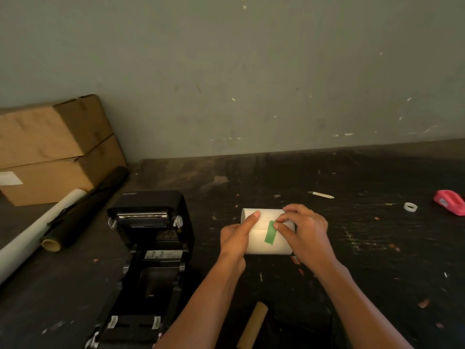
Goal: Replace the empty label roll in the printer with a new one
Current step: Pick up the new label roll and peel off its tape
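A new white label roll (261, 241) is held above the dark table, its loose end fixed by a strip of green tape (270, 232). My left hand (237, 238) grips the roll's left side, thumb on top. My right hand (305, 230) holds the right side, with its fingertips pinching the top of the green tape. The black label printer (148, 250) stands open to the left, its lid tilted back and its roll bay bare. A brown cardboard core (253, 326) lies on the table between my forearms.
Two stacked cardboard boxes (50, 149) sit at the back left, with a white roll (37, 230) and a black roll (85, 207) lying in front of them. At the far right are a pink tape dispenser (450, 201) and a small white ring (410, 206). Scraps litter the table.
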A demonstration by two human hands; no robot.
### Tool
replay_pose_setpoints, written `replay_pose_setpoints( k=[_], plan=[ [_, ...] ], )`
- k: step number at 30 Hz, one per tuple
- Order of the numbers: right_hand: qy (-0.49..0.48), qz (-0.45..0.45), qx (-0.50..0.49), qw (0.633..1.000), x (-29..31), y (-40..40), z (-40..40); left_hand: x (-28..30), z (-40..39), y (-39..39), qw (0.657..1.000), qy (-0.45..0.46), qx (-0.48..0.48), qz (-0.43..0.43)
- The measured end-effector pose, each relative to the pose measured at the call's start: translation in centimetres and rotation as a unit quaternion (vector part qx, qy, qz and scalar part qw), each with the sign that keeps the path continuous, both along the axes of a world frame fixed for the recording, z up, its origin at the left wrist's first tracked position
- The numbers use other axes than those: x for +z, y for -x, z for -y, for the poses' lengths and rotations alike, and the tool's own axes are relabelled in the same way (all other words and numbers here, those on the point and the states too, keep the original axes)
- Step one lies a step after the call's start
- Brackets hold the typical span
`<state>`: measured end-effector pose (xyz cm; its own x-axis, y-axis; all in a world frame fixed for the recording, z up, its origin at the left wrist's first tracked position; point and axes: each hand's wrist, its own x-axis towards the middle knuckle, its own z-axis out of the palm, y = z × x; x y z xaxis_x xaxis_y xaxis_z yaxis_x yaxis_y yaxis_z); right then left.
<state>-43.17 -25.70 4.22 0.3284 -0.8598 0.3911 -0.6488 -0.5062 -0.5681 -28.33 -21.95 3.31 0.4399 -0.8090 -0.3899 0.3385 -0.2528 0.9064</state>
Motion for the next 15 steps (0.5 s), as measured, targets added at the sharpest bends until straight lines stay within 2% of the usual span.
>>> replay_pose_setpoints(
  k=[3, 10, 15],
  plan=[
    [-0.012, -0.003, -0.024, 1.0, 0.13, -0.46, -0.49, -0.07, -0.2, 0.11, 1.0, 0.003, 0.012, 0.001],
    [-0.103, 0.033, -0.049, 0.993, 0.55, -0.57, -0.67, -0.13, -0.37, 0.36, 1.0, -0.004, 0.017, 0.009],
    [-0.144, 0.007, -0.044, 0.989, 1.01, -0.49, -0.55, -0.27, -0.6, 0.49, 1.0, -0.003, 0.003, 0.004]
  ],
)
